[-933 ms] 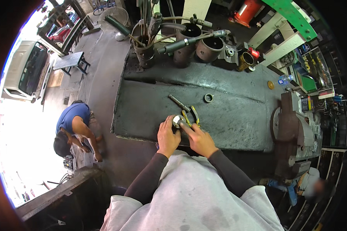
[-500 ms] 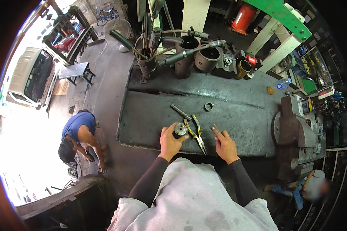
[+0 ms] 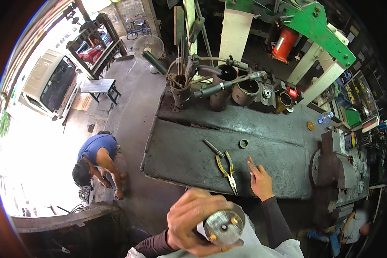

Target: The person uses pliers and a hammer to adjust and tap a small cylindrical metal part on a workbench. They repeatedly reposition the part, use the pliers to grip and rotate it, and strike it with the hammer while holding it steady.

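Note:
My left hand (image 3: 189,219) is raised close to the camera, closed around a cylindrical metal part (image 3: 224,225) with a grooved face, a centre hole and two brass-coloured fittings. My right hand (image 3: 260,180) is at the bench's front right, index finger extended and the others partly curled, with nothing visible held. Just left of it, yellow-handled pliers (image 3: 228,174) lie on the dark metal bench (image 3: 273,159), touching or beside a short steel rod (image 3: 213,146). A small metal ring (image 3: 244,143) lies behind them.
Metal canisters (image 3: 245,92) with torches and rods line the bench's back. A large vise (image 3: 335,163) is at right. A person in blue (image 3: 99,155) crouches on the left; another person (image 3: 352,228) is low at right. A small table (image 3: 99,86) and white vehicle (image 3: 47,86) stand beyond.
My left hand has lifted the cylindrical part from over the bench toward the camera. My right hand has come off that part and moved rightward. The view has shifted.

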`<action>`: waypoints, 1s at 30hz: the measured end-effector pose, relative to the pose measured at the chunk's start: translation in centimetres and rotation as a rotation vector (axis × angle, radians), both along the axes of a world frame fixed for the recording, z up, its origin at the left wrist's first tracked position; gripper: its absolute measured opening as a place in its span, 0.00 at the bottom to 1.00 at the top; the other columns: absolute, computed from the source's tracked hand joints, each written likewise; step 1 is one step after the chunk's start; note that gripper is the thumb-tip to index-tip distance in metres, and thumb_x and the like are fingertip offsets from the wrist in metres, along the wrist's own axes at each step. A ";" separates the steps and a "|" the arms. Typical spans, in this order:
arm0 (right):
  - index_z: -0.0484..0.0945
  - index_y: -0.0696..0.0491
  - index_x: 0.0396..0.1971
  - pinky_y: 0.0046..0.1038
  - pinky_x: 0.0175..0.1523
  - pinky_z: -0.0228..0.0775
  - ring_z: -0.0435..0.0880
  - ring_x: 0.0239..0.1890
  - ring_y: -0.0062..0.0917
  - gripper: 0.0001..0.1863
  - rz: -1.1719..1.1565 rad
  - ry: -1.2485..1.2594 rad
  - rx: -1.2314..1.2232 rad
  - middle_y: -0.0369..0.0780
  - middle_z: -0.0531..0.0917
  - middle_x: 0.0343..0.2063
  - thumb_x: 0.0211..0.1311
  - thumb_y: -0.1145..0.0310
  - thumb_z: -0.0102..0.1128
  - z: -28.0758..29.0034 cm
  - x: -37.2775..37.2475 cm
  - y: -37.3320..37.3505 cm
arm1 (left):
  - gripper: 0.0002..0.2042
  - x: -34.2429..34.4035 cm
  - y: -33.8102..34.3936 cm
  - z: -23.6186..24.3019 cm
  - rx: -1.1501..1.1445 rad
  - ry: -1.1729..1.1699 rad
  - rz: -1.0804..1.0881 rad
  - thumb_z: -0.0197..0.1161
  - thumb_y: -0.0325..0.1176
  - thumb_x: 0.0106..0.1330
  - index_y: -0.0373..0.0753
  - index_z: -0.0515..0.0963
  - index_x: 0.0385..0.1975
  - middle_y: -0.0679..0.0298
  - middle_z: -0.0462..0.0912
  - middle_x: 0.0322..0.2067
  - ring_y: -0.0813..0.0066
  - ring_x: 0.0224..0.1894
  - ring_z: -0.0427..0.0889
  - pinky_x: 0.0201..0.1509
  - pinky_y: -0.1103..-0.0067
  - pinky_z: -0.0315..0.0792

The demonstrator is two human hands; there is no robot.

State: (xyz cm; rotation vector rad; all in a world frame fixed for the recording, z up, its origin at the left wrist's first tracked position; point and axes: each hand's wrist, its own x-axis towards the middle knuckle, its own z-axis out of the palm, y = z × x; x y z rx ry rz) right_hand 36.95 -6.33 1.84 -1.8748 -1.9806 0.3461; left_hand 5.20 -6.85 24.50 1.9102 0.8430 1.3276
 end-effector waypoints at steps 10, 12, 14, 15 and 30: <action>0.81 0.38 0.69 0.45 0.46 0.78 0.83 0.41 0.43 0.33 0.102 -0.091 0.016 0.41 0.78 0.39 0.64 0.79 0.62 -0.8 -0.8 3.0 | 0.35 0.9 -0.6 -1.9 -0.183 0.082 0.053 0.92 0.41 0.42 0.34 0.87 0.52 0.57 0.91 0.44 0.61 0.43 0.88 0.49 0.70 0.82; 0.82 0.37 0.69 0.45 0.50 0.78 0.84 0.44 0.43 0.34 0.108 -0.132 -0.005 0.42 0.80 0.43 0.62 0.79 0.62 -1.3 -0.8 3.5 | 0.34 1.3 -0.2 -4.5 -0.431 -0.005 0.072 0.92 0.38 0.48 0.31 0.86 0.55 0.59 0.91 0.45 0.72 0.43 0.87 0.50 0.74 0.82; 0.82 0.37 0.68 0.45 0.53 0.78 0.84 0.48 0.45 0.34 0.120 -0.142 0.036 0.44 0.82 0.49 0.62 0.79 0.62 -1.8 -0.8 3.8 | 0.32 1.8 0.5 -7.7 -0.741 -0.198 0.059 0.89 0.34 0.54 0.28 0.83 0.58 0.60 0.91 0.48 0.77 0.46 0.88 0.54 0.76 0.82; 0.83 0.37 0.67 0.45 0.55 0.78 0.85 0.50 0.45 0.33 0.136 -0.161 0.068 0.45 0.83 0.51 0.62 0.79 0.62 -1.9 -0.8 3.9 | 0.32 1.9 1.0 -9.3 -0.856 -0.285 0.047 0.87 0.31 0.57 0.26 0.82 0.60 0.60 0.90 0.49 0.78 0.47 0.88 0.56 0.76 0.83; 0.75 0.53 0.73 0.40 0.76 0.68 0.76 0.73 0.43 0.35 0.097 0.587 -0.267 0.49 0.79 0.70 0.68 0.62 0.74 4.8 -6.1 -0.5 | 0.15 2.2 2.2 -19.2 -1.444 -1.191 0.120 0.61 0.47 0.83 0.43 0.83 0.53 0.63 0.90 0.46 0.70 0.50 0.88 0.57 0.67 0.84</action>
